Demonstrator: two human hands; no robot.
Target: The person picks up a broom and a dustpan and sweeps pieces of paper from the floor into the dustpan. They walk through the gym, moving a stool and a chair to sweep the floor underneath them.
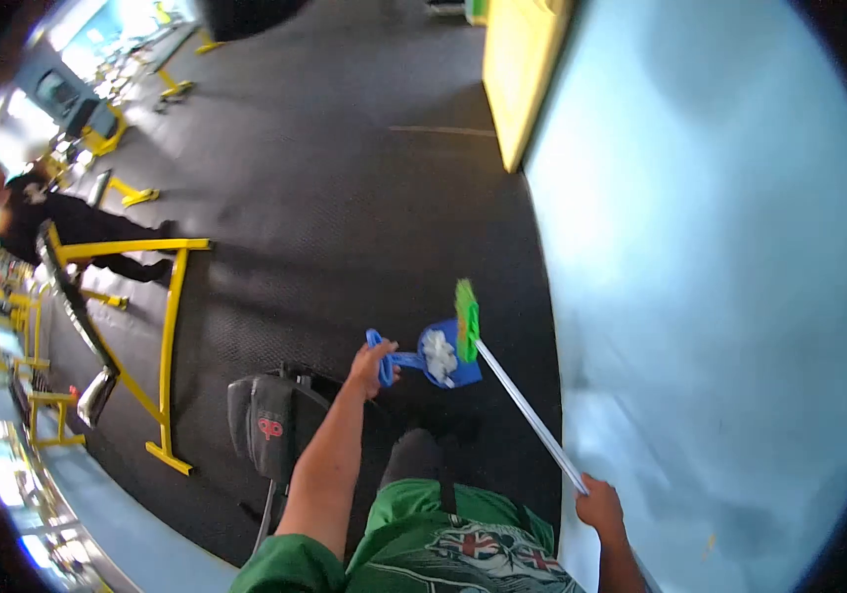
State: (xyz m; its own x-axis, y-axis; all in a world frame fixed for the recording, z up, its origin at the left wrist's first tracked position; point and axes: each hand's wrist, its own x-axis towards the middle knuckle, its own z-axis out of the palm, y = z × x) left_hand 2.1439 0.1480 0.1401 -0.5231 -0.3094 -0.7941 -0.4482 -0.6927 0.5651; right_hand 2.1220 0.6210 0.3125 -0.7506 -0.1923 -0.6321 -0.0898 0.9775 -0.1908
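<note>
My left hand (372, 368) is closed around the handle of a blue dustpan (469, 374). White crumpled scraps (437, 356) lie in the pan. A broom with green bristles (468, 331) has its head against the right side of the dustpan, partly covering it. My right hand (600, 506) grips the broom's white pole, low on the right near the wall. The pole slants from the broom head down to that hand and runs on past it.
A pale blue wall (680, 326) runs along the right, with a yellow panel (520, 79) farther up. Left stand a yellow-framed gym bench (174, 336) and a dark padded seat (263, 420). A person (33, 212) in dark clothes is beyond the bench. Black flooring (344, 198) spreads between.
</note>
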